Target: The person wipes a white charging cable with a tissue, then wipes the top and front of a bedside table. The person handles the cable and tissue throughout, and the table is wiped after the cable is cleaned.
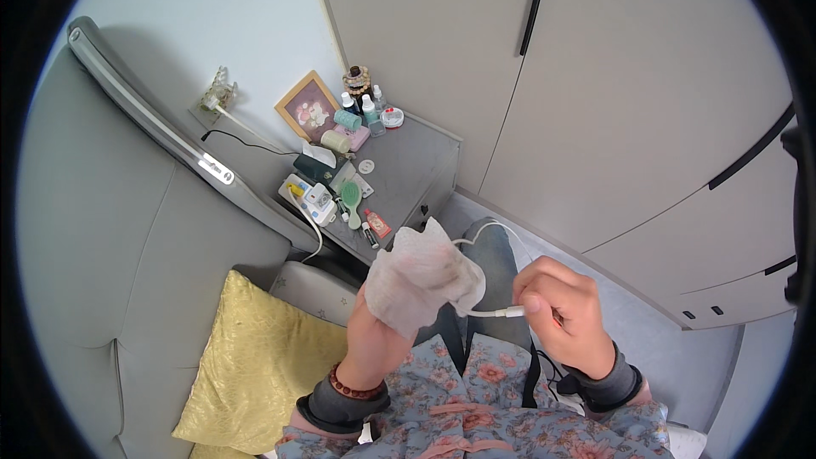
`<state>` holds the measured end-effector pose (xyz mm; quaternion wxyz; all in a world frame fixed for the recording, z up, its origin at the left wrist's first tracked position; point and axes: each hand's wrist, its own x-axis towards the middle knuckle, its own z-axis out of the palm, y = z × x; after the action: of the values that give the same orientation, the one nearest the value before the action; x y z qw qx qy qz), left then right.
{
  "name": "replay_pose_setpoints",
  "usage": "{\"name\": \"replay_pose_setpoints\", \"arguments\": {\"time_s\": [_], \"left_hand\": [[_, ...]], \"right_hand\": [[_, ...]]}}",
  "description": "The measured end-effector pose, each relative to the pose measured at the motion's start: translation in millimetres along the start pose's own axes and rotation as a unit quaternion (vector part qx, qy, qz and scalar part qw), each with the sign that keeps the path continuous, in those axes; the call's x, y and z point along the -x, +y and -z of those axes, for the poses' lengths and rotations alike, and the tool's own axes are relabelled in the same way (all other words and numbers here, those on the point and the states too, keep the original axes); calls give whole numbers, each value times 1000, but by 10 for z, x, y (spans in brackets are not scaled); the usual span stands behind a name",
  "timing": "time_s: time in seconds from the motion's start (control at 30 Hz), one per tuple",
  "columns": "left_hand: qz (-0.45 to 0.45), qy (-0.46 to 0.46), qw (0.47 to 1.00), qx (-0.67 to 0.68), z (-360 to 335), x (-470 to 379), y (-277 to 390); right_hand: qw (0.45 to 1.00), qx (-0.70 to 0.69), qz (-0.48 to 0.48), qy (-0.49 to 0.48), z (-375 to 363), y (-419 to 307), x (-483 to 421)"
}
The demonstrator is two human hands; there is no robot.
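Observation:
A crumpled white wipe or cloth [424, 277] with faint stains lies over the fingers of my left hand [381, 338], which holds it above my lap. To its right, my right hand [564, 312] is closed on the plug end of a white cable [510, 312]. The cable passes leftward to the wipe, comes out behind it and loops up over my knee towards my right hand. Whether the wipe is wrapped round the cable is hidden. A small orange-red spot shows between the right fingers.
A grey bedside cabinet [408, 159] bears a green hairbrush [351, 196], a red tube [378, 223], a white power strip [315, 201], a tissue box [319, 169], bottles and a framed picture [310, 108]. A gold cushion [268, 363] lies at left. Wardrobe doors [625, 89] stand ahead.

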<state>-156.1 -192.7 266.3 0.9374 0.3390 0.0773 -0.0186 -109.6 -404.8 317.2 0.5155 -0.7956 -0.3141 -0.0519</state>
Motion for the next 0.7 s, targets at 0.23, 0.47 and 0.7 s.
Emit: {"name": "replay_pose_setpoints", "arguments": {"time_s": [0.23,0.47,0.7], "left_hand": [[106,-112,982,112,-145,-53,101],[40,-12,995,-87,-47,-37,83],[-83,19,990,-115,17,-27,433]], "right_hand": [[999,31,43,5,-35,41,-33],[998,22,45,-33,-32,97,-21],[982,-91,8,-164,193,60,-71]]}}
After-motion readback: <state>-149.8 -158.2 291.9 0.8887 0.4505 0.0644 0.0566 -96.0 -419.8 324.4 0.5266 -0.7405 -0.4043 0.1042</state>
